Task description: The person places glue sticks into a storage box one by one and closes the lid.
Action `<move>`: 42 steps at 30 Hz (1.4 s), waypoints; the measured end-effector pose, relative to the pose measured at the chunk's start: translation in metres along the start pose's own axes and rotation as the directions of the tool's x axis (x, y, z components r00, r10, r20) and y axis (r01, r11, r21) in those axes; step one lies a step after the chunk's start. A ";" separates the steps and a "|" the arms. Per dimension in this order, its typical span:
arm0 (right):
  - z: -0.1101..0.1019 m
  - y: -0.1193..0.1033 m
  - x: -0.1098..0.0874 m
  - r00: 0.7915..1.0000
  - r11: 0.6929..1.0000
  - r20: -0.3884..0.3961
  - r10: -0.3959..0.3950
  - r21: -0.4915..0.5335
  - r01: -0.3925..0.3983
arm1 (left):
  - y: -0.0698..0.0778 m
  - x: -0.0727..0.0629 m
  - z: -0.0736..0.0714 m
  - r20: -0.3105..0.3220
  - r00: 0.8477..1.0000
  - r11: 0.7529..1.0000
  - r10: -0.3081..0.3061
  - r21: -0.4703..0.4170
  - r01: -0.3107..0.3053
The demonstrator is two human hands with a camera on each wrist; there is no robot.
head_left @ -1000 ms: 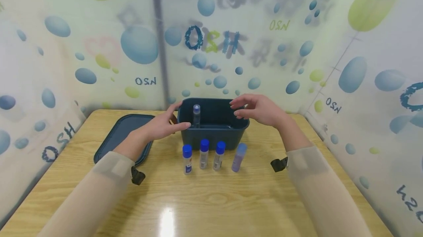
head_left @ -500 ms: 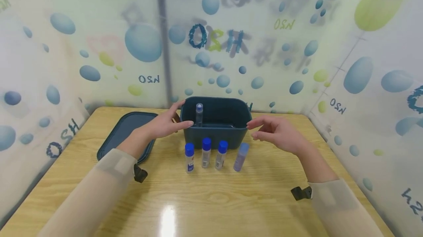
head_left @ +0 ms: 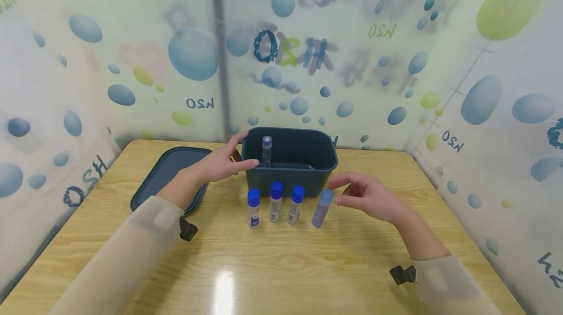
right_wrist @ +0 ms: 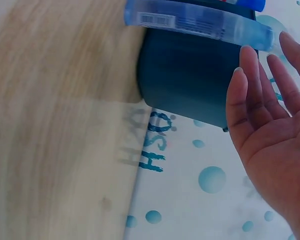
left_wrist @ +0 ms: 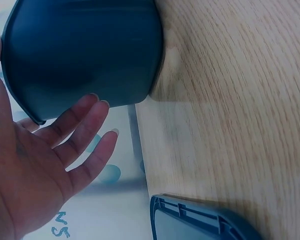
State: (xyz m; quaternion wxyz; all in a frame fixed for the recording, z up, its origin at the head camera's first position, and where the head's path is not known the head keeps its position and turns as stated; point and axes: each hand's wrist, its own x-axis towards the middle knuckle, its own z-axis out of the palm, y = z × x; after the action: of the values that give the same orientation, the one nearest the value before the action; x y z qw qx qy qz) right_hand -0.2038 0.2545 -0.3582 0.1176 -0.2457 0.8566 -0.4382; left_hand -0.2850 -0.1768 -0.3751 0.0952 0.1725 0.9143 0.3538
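A dark blue plastic bin (head_left: 283, 177) stands at the back of the table. My left hand (head_left: 216, 162) rests on its left end, thumb over the front corner of the rim and index finger at the back corner. The other fingers are spread loosely beside the end wall (left_wrist: 85, 55). A clear tube like a glue stick (head_left: 266, 151) stands inside the bin. In front stand several more such tubes, including three with bright blue caps (head_left: 253, 198). The rightmost is a translucent purplish-blue glue stick (head_left: 322, 210); my right hand (head_left: 369, 199) has its relaxed fingertips right at its cap (right_wrist: 262, 35).
The bin's dark lid (head_left: 169, 171) lies flat on the wooden table (head_left: 281, 271) at the left, partly behind my left forearm. Patterned curtains (head_left: 290, 90) with blue and green dots close in the back and both sides.
My right hand has moved from over the bin's right rim down and toward me, to the purplish-blue glue stick. The left hand stays at the bin's left end.
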 end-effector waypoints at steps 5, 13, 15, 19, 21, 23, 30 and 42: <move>0.006 0.006 0.002 0.999 0.999 -0.001 0.032 -0.004 -0.032 | 0.002 -0.001 0.000 -0.003 1.000 1.000 -0.003 -0.007 0.003; 0.015 0.009 0.003 0.999 0.998 -0.012 0.048 0.028 -0.048 | 0.001 -0.001 0.001 -0.009 1.000 1.000 -0.005 -0.007 0.005; 0.017 0.010 0.003 0.999 0.998 -0.012 0.041 0.045 -0.040 | 0.001 -0.001 0.001 -0.009 1.000 1.000 -0.002 -0.011 0.002; 0.021 0.013 0.004 1.000 0.997 -0.014 0.028 0.069 -0.027 | 0.001 -0.001 0.001 -0.009 1.000 1.000 0.003 -0.018 -0.003; 0.022 0.014 0.004 1.000 0.997 -0.018 0.020 0.079 -0.018 | 0.001 -0.002 0.001 -0.010 1.000 1.000 0.003 -0.019 -0.004; 0.023 0.016 0.004 1.000 0.996 -0.019 0.020 0.086 -0.018 | 0.000 -0.001 0.001 -0.009 1.000 1.000 0.005 -0.019 -0.005; 0.027 0.016 0.005 1.000 0.997 -0.013 0.024 0.078 -0.023 | -0.001 -0.002 0.002 -0.001 1.000 1.000 0.003 -0.031 -0.003; 0.026 0.015 0.002 0.998 1.000 -0.056 0.005 0.015 -0.004 | 0.001 -0.003 0.002 0.000 1.000 0.999 0.000 -0.032 0.000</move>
State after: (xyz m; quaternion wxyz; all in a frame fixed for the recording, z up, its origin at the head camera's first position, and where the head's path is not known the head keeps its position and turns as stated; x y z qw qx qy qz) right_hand -0.1990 0.2431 -0.3861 0.0962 -0.2305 0.8570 -0.4508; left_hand -0.2818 -0.1764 -0.3758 0.0979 0.1711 0.9086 0.3683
